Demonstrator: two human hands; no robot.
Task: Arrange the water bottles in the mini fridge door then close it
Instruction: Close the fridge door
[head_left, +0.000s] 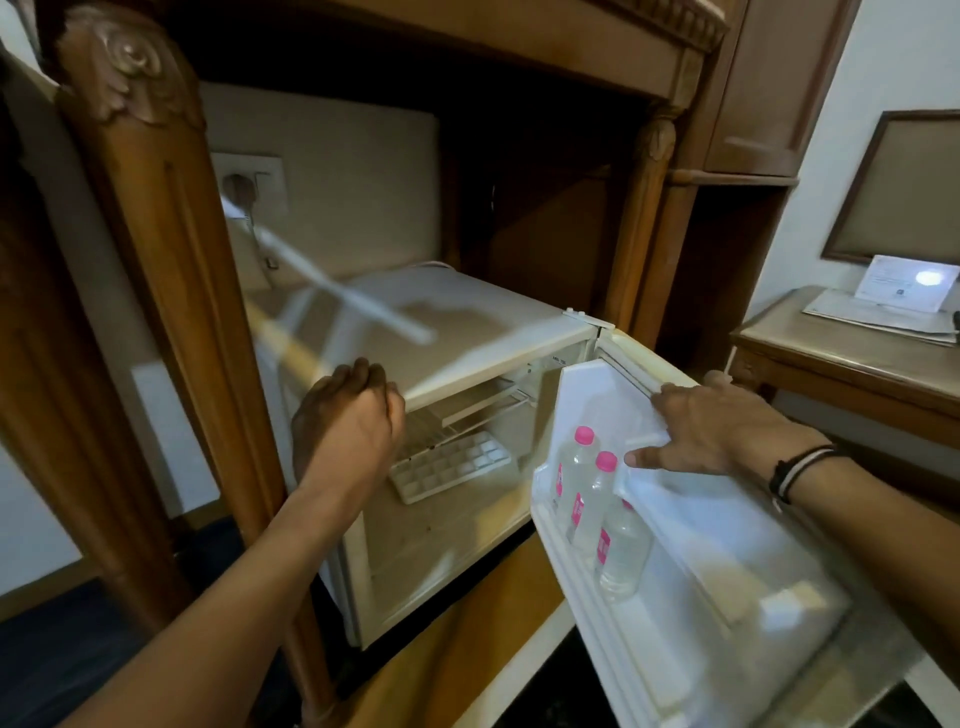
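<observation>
Resting on the upper edge of the open door (727, 597), the right hand (727, 431) lies flat with fingers spread and thumb pointing toward 9 o'clock; its grip is wide and clasps nothing, only pressing against the plastic. That placement looks chosen for leverage: the hand sits well away from the hinge (582, 314) at 12 o'clock of the door, so a push there should swing the door with little effort.

The left hand (348, 421) is curled into a loose fist at the front lip of the fridge (467, 322), at about 9 o'clock from the door. Its grip is narrow, and I cannot tell whether the fingers hook the lip or hold anything. It seems to steady the cabinet against the coming swing.

3 bottles (587, 493) stand upright in the door shelf, in a row running from 11 o'clock to 5 o'clock, each just beside the next, pink caps up. The third cap is hidden behind the shelf rail. Standing them close together inside the rail keeps them from tipping as the door moves.

An ice tray (449, 465) lies inside the fridge on the floor of the compartment, clear of the door's path.

Arranging appears done; closing is the step in hand. One risk: the left hand sits where the door will meet the frame.
</observation>
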